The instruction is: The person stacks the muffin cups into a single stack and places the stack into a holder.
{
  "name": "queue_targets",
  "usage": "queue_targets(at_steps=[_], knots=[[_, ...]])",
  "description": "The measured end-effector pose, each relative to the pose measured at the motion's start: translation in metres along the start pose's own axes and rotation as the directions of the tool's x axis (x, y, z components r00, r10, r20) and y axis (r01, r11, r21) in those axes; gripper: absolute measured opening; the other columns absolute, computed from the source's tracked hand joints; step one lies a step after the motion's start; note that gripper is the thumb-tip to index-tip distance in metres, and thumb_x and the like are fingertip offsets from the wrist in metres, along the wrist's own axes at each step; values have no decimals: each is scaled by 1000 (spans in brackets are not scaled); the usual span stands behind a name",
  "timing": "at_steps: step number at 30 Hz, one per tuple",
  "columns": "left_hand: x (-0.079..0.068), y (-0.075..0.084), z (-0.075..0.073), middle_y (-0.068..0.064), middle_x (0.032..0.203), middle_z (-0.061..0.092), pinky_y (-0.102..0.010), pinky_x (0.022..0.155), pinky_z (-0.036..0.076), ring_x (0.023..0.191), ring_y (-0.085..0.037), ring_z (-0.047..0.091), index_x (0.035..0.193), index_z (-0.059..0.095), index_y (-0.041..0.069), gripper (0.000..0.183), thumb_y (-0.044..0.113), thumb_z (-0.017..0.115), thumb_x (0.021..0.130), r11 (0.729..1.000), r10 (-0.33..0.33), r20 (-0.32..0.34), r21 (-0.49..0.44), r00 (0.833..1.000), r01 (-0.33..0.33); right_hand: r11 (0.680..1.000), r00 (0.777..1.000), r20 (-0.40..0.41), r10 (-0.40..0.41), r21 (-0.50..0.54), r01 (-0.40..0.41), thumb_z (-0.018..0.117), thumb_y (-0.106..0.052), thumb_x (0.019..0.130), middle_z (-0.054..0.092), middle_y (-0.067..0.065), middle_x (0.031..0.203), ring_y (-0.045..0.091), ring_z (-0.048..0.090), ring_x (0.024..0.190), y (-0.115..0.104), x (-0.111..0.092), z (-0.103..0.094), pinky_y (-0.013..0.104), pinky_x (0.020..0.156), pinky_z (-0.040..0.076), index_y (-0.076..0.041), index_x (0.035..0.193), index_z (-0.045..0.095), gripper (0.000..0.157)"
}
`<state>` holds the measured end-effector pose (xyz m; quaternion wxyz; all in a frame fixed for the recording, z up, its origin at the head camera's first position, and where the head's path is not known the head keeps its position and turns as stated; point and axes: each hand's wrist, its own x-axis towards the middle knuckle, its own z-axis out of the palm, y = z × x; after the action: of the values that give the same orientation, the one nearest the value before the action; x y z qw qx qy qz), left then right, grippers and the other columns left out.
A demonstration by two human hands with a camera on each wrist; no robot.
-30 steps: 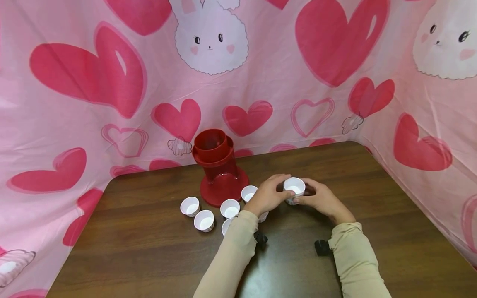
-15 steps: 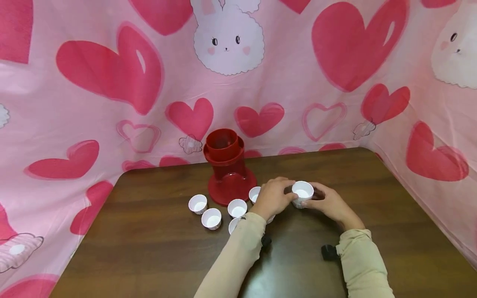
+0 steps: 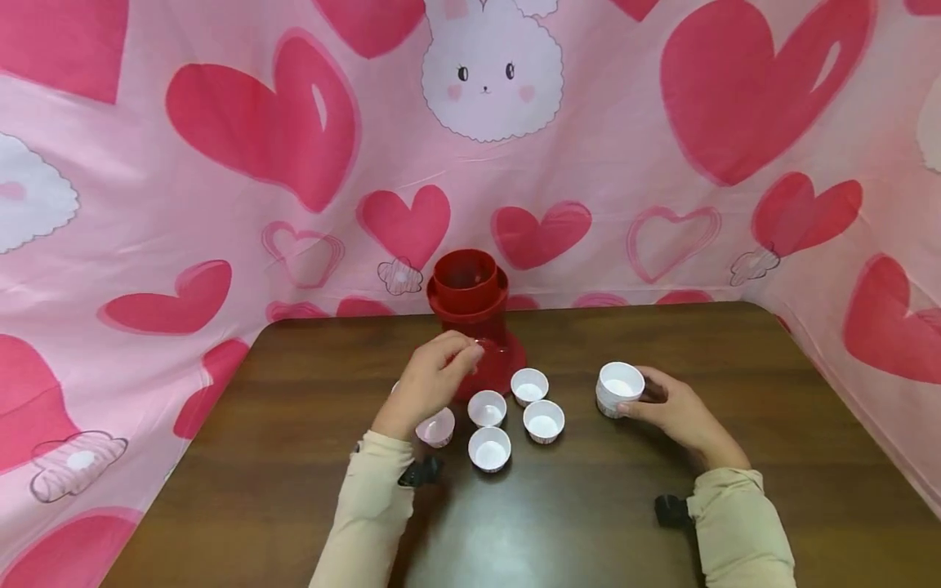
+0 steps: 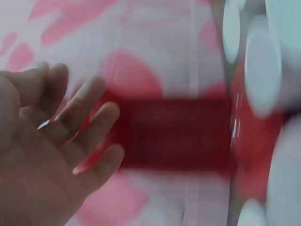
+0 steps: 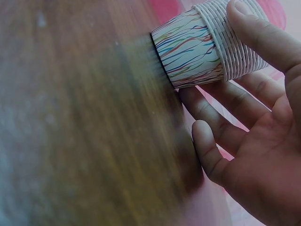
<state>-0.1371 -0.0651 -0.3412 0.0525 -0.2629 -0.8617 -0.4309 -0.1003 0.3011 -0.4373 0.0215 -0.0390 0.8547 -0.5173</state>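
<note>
Cup stack (image 3: pixel 616 392) in curved right hand (image 3: pixel 682 415)

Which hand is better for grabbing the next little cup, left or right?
Probably the left hand: it holds nothing and is nearer the loose paper cups. The right hand is busy holding the cup stack.

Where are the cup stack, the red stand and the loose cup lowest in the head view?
Cup stack (image 5: pixel 200 52), right wrist view, on its patterned outer wall.
Red stand (image 3: pixel 491 328), head view, on its stem.
Loose cup (image 3: pixel 489 451), head view, on its inner bottom.
</note>
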Motion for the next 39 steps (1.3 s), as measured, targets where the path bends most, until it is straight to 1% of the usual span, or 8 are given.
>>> queue_targets(at_steps=[5, 9, 13, 16, 19, 23, 31, 39], knots=[[-14, -35, -41, -4, 123, 65, -50, 100, 45, 119, -27, 56, 122, 69, 10, 42, -9, 49, 90, 996, -77, -11, 49, 997, 78, 1000, 1000, 1, 6, 11, -6, 80, -24, 89, 64, 22, 125, 27, 60, 111, 3, -4, -2, 26, 84, 50, 3, 142, 50, 67], [-26, -64, -58, -10, 135, 60, -55, 104, 40, 128, -33, 50, 134, 63, 8, 48, -7, 55, 89, 983, -168, 48, 90, 985, 163, 1000, 1000, 3, -4, 8, 4, 80, -23, 89, 63, 21, 125, 26, 60, 110, 5, -3, -2, 24, 83, 50, 2, 141, 50, 65], [-33, -84, -62, -18, 149, 48, -58, 112, 31, 139, -38, 40, 147, 49, 3, 61, -1, 65, 89, 964, -257, 182, 118, 949, 238, 1000, 1000, 9, -8, 3, 8, 80, -22, 89, 63, 21, 124, 24, 60, 109, 4, -3, -2, 23, 82, 50, 3, 141, 50, 65], [-35, -93, -60, -21, 154, 41, -57, 114, 27, 142, -39, 35, 152, 40, 0, 72, 6, 72, 88, 945, -317, 243, 168, 917, 282, 1000, 1000, 9, -13, 9, 13, 81, -21, 88, 63, 22, 124, 22, 61, 107, 3, -2, -2, 22, 82, 50, 4, 140, 50, 65], [-34, -97, -55, -23, 154, 39, -58, 114, 28, 142, -40, 36, 153, 37, 0, 79, 15, 77, 87, 920, -376, 261, 224, 889, 323, 1000, 1000, 7, -10, 11, 10, 81, -21, 88, 63, 23, 124, 22, 60, 108, 1, -2, -2, 21, 82, 50, 4, 140, 50, 66], [-33, -98, -51, -23, 153, 40, -59, 112, 30, 141, -41, 36, 153, 39, 3, 80, 23, 80, 87, 897, -424, 263, 253, 867, 362, 1000, 1000, 10, 0, 8, 0, 81, -22, 88, 62, 24, 126, 24, 59, 110, -2, -2, -2, 21, 83, 49, 4, 140, 49, 66], [-31, -94, -45, -22, 152, 42, -60, 112, 31, 141, -41, 37, 154, 40, 5, 80, 26, 80, 87, 879, -454, 252, 284, 855, 383, 1000, 1000, 4, -3, -2, 3, 81, -21, 88, 63, 23, 125, 18, 60, 107, 0, -2, -3, 20, 82, 49, 4, 139, 50, 65], [-30, -92, -41, -22, 151, 43, -60, 110, 33, 138, -41, 40, 153, 40, 6, 80, 26, 79, 87, 868, -469, 247, 304, 848, 392, 1000, 1000, 11, -12, 6, 12, 81, -20, 88, 63, 24, 125, 22, 60, 108, -1, -3, 0, 21, 82, 49, 5, 140, 50, 65]])
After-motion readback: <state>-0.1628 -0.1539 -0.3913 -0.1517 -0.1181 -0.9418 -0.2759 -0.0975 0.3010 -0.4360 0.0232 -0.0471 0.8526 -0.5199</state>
